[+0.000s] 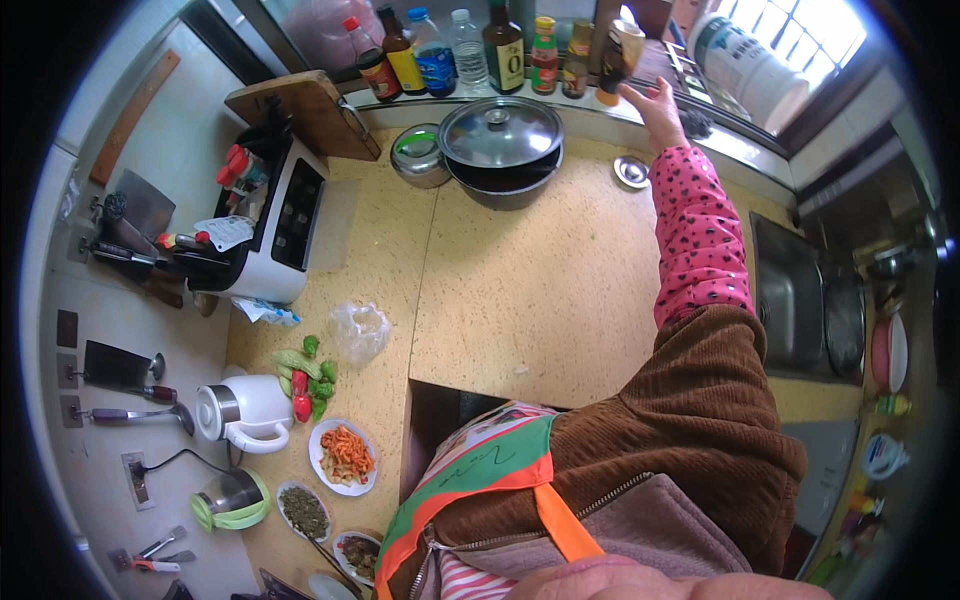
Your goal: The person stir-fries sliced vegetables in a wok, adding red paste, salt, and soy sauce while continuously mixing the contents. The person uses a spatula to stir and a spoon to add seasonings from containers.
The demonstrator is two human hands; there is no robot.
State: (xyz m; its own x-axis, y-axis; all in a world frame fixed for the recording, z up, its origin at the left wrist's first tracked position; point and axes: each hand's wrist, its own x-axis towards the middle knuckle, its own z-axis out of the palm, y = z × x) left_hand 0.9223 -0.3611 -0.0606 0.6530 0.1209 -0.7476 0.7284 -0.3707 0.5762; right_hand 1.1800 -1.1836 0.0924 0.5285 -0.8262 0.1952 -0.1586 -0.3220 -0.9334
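Observation:
My right hand [658,112] reaches to the window sill at the top right, fingers spread, beside a dark sauce bottle with an orange cap at its bottom end [618,64]. Whether the fingertips touch the bottle cannot be told. Left of it on the sill stand a small bottle [577,64], a green-and-red bottle [544,60] and several other bottles. Below them a dark pot [504,187] carries a tilted metal lid [498,135], next to a round steel container [421,159]. A small round metal lid [631,172] lies under my forearm. My left hand is out of view.
At left are a knife-and-spice rack [281,225], a wooden cutting board [315,112], a white kettle [251,412], peppers [301,390], a plastic bag [361,332] and plates of food [345,487]. A sink [795,300] lies at right.

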